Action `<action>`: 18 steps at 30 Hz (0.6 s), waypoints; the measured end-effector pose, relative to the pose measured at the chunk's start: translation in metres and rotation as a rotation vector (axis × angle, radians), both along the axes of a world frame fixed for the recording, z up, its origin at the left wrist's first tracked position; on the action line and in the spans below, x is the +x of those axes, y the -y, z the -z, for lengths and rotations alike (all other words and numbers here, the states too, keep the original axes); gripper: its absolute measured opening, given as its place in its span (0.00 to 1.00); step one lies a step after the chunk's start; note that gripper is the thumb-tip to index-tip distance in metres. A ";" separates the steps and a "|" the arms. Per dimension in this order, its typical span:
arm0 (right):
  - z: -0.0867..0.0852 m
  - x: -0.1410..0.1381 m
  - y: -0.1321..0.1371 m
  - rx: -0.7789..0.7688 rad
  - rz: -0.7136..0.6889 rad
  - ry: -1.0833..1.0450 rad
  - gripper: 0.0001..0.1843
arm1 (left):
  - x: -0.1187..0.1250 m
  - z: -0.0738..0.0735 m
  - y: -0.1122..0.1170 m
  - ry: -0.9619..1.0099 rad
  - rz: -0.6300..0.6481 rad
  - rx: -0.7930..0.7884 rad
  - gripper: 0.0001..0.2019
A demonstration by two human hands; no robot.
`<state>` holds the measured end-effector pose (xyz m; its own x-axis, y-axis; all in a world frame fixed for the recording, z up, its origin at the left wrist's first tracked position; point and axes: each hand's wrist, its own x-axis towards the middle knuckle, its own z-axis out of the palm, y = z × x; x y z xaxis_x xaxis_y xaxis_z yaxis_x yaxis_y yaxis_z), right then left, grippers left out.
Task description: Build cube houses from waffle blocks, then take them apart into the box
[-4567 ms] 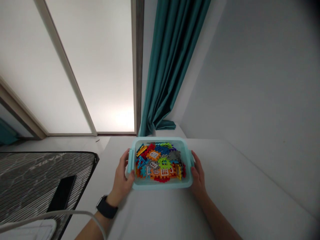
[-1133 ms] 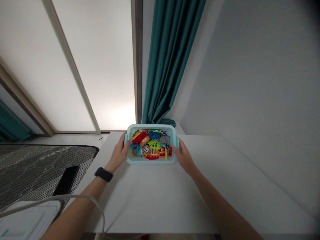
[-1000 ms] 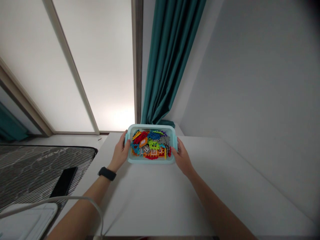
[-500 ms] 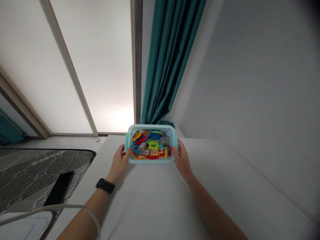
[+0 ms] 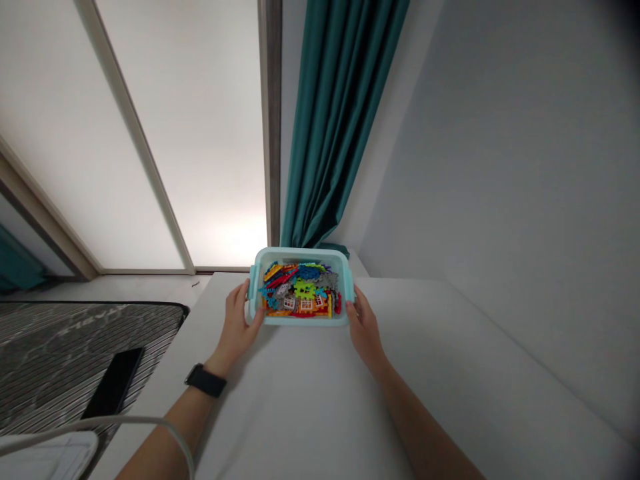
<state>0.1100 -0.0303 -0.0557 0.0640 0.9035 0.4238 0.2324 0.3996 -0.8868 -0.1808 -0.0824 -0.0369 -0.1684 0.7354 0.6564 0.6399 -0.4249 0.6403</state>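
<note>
A light teal plastic box without a lid stands at the far end of the white table. Colourful plastic building pieces fill it, among them a lime green piece, a dark blue one and several small white window frames. My left hand is closed on the box's left end, its thumb at the near corner and its fingers along the side. On the opposite end, my right hand grips in the same way, the fingertips partly hidden by the box wall.
Behind the table hangs a teal curtain, beside pale sliding door panels. A grey wall borders the right. At lower left, a black flat object lies on a striped dark surface, and a pale cable crosses my left forearm.
My left hand has shifted slightly on the box's end, with the wrist a little farther left. The box has hardly moved; the whole view has shifted slightly.
</note>
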 end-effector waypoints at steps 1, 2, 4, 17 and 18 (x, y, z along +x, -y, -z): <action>0.000 -0.001 0.000 -0.006 0.010 -0.005 0.32 | 0.001 0.000 0.000 -0.007 0.012 0.000 0.31; -0.001 -0.002 0.000 -0.014 0.015 -0.009 0.32 | 0.001 0.000 0.000 -0.008 0.019 0.003 0.32; -0.002 -0.003 0.000 -0.028 0.007 -0.013 0.34 | 0.001 0.000 0.001 -0.032 0.013 0.025 0.31; -0.002 0.000 -0.007 -0.037 -0.034 -0.027 0.35 | -0.009 -0.012 0.005 -0.517 0.108 0.174 0.08; -0.004 -0.001 -0.010 -0.040 -0.036 -0.024 0.35 | -0.008 -0.010 0.003 -0.499 0.097 0.177 0.09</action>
<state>0.1091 -0.0205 -0.0517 0.0408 0.9215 0.3863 0.1967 0.3716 -0.9073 -0.1890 -0.0852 -0.0268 0.2586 0.6027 0.7549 0.8004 -0.5712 0.1819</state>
